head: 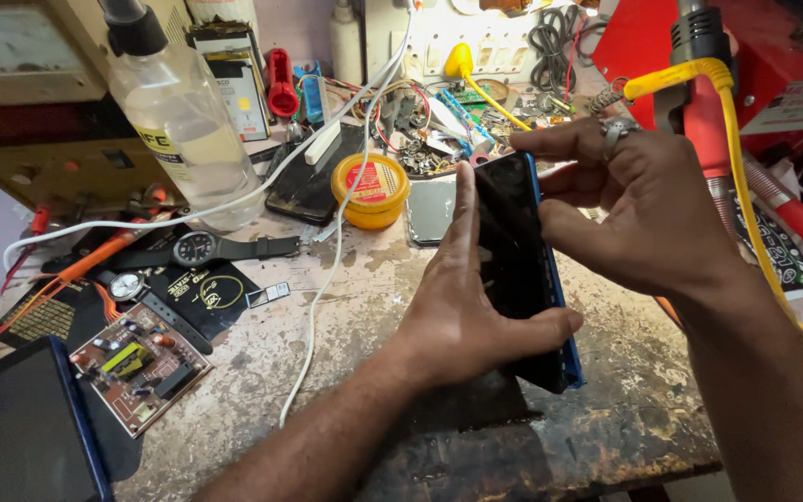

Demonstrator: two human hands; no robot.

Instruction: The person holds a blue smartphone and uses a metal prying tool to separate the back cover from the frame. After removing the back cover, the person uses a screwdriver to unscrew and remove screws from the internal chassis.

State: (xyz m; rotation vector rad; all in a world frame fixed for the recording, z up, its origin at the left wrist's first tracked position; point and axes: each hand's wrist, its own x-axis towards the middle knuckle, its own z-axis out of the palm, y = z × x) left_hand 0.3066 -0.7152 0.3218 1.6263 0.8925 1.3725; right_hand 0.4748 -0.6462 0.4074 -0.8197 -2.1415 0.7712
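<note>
A dark smartphone with a blue frame (520,270) stands on its edge above the worn bench top, held between both hands. My left hand (462,307) grips its near side, thumb under the lower end and index finger stretched up along the screen. My right hand (638,209) wraps the far side, fingers over the top edge; a ring sits on one finger.
A yellow round tin (371,190), clear liquid bottle (181,112), wristwatch (202,249), small circuit board (139,365), another blue-edged phone (25,428), white cable (327,279) and loose parts crowd the bench (401,307). Red equipment (773,74) with a yellow cord (745,186) stands at right.
</note>
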